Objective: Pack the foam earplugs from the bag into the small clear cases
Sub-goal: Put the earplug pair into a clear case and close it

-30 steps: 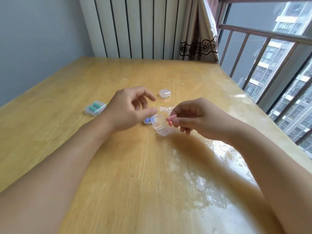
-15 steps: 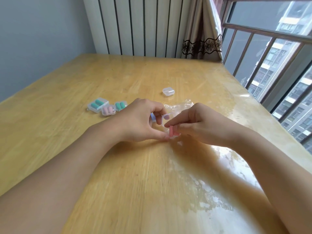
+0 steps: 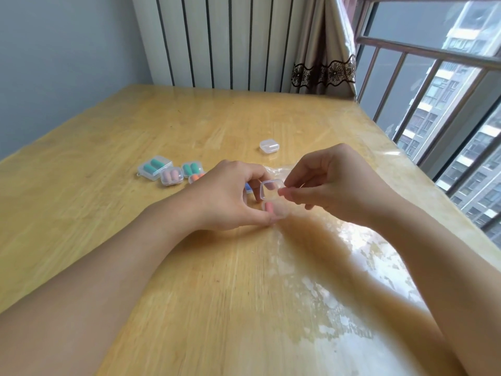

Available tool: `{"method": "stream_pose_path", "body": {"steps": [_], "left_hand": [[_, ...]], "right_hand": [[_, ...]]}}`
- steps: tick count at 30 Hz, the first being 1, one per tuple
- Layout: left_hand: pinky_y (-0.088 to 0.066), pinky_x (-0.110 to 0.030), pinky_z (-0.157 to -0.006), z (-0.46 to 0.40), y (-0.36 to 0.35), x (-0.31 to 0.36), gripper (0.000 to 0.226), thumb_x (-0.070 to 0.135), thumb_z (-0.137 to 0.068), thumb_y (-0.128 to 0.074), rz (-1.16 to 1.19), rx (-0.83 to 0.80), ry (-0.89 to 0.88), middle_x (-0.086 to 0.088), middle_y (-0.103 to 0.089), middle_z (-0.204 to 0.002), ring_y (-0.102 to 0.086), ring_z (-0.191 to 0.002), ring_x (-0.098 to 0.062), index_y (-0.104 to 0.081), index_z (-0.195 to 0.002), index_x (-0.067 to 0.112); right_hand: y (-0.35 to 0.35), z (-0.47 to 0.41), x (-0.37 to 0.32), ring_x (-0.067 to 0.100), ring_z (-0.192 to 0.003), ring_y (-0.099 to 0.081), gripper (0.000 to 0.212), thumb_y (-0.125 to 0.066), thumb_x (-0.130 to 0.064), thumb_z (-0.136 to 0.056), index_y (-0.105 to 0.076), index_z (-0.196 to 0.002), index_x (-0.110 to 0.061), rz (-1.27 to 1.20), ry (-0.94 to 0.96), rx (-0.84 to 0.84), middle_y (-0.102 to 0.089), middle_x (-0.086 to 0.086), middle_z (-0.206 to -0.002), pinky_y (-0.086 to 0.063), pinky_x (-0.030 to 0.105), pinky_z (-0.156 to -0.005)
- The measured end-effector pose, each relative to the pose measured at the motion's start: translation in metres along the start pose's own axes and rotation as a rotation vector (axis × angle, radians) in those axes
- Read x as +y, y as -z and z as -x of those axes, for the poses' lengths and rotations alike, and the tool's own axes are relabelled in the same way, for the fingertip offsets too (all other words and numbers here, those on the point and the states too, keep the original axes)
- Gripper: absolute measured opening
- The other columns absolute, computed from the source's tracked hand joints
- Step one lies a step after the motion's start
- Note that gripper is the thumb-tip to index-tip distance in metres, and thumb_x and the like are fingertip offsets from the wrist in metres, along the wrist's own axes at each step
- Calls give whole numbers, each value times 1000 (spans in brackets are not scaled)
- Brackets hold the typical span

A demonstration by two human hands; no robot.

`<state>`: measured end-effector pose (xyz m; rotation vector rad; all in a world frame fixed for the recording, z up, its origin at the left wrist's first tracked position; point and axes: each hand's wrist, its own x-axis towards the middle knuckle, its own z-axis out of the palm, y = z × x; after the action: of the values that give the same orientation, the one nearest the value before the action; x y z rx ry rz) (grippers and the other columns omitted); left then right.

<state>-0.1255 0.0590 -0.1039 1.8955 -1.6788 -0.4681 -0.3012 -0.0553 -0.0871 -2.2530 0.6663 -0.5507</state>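
Holding a small open clear case [image 3: 273,203] at the centre of the wooden table [image 3: 108,213], the left hand [image 3: 230,198] has its fingers curled around the case base, thumb along the near edge and fingertips at the far side. The right hand [image 3: 333,183] pinches the raised lid [image 3: 270,189] of that case narrowly between thumb and forefinger; its remaining fingers are loosely curled beneath. One pink earplug [image 3: 269,207] lies inside the base, on its left half. Whether a second earplug is in the case cannot be determined.

A crumpled clear bag [image 3: 282,170] lies on the table at 12 o'clock from the held case, just behind both hands and partly hidden by them. A blue item [image 3: 247,187] shows between the left fingers; its nature cannot be determined.

At 10 o'clock from the hands, four filled cases sit grouped together: one with teal earplugs [image 3: 154,167], one with pink earplugs [image 3: 171,176], one with green earplugs [image 3: 192,168], and one with orange earplugs [image 3: 196,177] partly hidden by the left hand. A closed clear case [image 3: 269,146] stands alone at 12 o'clock, beyond the bag. Its contents cannot be determined.
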Motion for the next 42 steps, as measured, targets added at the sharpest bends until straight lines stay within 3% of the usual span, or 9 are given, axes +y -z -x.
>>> {"method": "stream_pose_path", "body": {"steps": [4, 10, 14, 18, 22, 30, 36, 38, 42], "left_hand": [[-44, -18, -55, 0, -2, -3, 28, 40, -73, -85, 52, 2, -10, 14, -68, -85, -52, -54, -4, -69, -96, 36], [-48, -25, -61, -1, -2, -4, 34, 38, -69, -90, 152, -13, 10, 5, -71, -91, -56, -58, -7, -70, -97, 32], [-51, -28, -63, -1, -1, -3, 32, 37, -70, -89, 150, -23, 15, 5, -71, -91, -58, -60, -8, -71, -96, 31], [-50, -24, -64, -1, 0, -4, 33, 33, -70, -88, 154, -20, 31, 6, -70, -92, -60, -61, -7, -70, -97, 32], [-48, -21, -62, -1, 0, -4, 32, 31, -70, -88, 167, -17, 34, 6, -70, -91, -59, -59, -7, -70, -97, 29], [-48, -21, -63, -2, -4, -6, 31, 23, -74, -84, 163, -9, 27, 12, -65, -83, -57, -58, -3, -70, -100, 32], [-49, -26, -62, -3, -3, -9, 26, 19, -76, -79, 114, 5, -3, 5, -71, -88, -56, -58, -3, -71, -96, 34], [-51, -29, -63, -4, -3, -9, 24, 19, -77, -79, 125, -6, -25, 6, -73, -91, -55, -59, -5, -72, -93, 35], [-54, -30, -64, -3, -2, -9, 20, 27, -77, -82, 72, 19, -76, 10, -71, -85, -60, -59, -3, -72, -92, 35]], "right_hand": [[-13, 3, -1, 1, -51, -62, 14, -92, -17, -68, -79, -72, -14, 128, 42, 15, -73, -5, -62, -45, 15, -48], [-11, 0, 3, 13, -53, -62, 6, -88, -25, -75, -83, -77, -23, 117, 4, -104, -74, 1, -63, -50, 31, -50], [-3, -1, 4, 9, -57, -64, 6, -86, -15, -77, -80, -80, -16, 41, 20, -141, -75, 4, -67, -49, 22, -52], [-6, -2, 6, 8, -53, -60, 15, -86, -16, -77, -80, -90, -17, 76, 10, -87, -73, 5, -68, -51, 29, -54], [-13, -1, 6, 1, -48, -51, 17, -85, -27, -79, -82, -94, -22, 212, 64, -54, -57, -11, -53, -38, 11, -50], [-17, -2, 7, 3, -44, -43, 17, -85, -30, -79, -82, -87, -16, 125, 6, -60, -55, -10, -49, -32, 14, -46], [-1, 2, -2, 11, -47, -65, 14, -85, -27, -79, -79, -85, -17, 108, -26, -83, -73, 1, -60, -57, 33, -50], [9, 2, -1, 7, -44, -61, 17, -87, -29, -75, -76, -77, -16, 93, -11, -37, -73, 0, -63, -53, 29, -45], [6, 1, 2, 3, -59, -65, 29, -88, -42, -69, -78, -92, -28, 129, 15, -33, -73, -9, -86, -50, 18, -53]]}}
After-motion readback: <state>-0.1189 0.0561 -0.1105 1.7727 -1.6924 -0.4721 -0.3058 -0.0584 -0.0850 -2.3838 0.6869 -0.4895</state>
